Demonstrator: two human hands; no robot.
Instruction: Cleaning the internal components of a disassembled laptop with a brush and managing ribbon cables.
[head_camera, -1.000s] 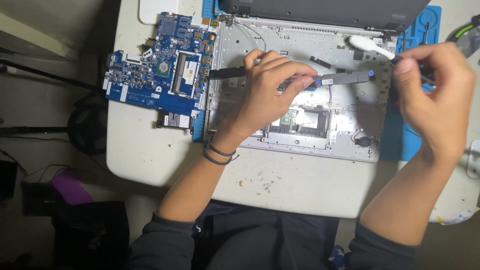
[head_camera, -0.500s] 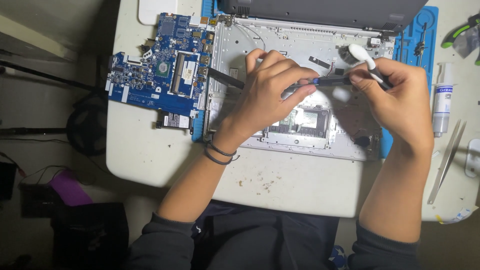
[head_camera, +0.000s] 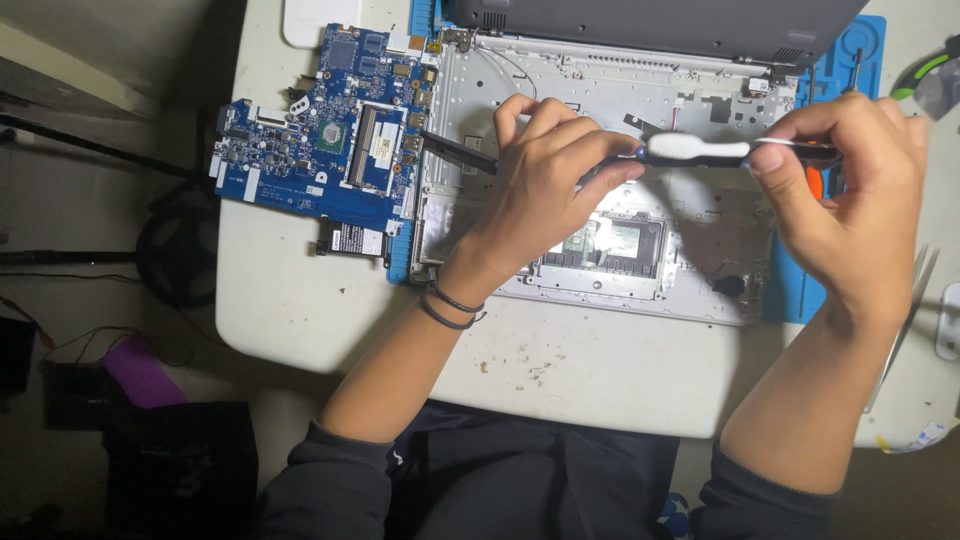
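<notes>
Above the opened laptop shell (head_camera: 600, 240) on the counter (head_camera: 300, 310), the left hand (head_camera: 545, 180) grips a black strip (head_camera: 455, 152) while the right hand (head_camera: 850, 190) pinches a toothbrush (head_camera: 700, 148), beside a blue board (head_camera: 320, 130).

I see a long dark strip-shaped part (head_camera: 460, 152) held level above the opened laptop base (head_camera: 600, 90), its left end jutting out toward the blue circuit board side, the rest hidden under my left hand (head_camera: 545, 175). A toothbrush (head_camera: 700, 150) with a white head and dark handle lies crosswise over the same base, pinched in my right hand (head_camera: 850, 190); its head sits just beside the left fingertips. The silver base lies flat on the tabletop (head_camera: 300, 300), lid tilted back.
</notes>
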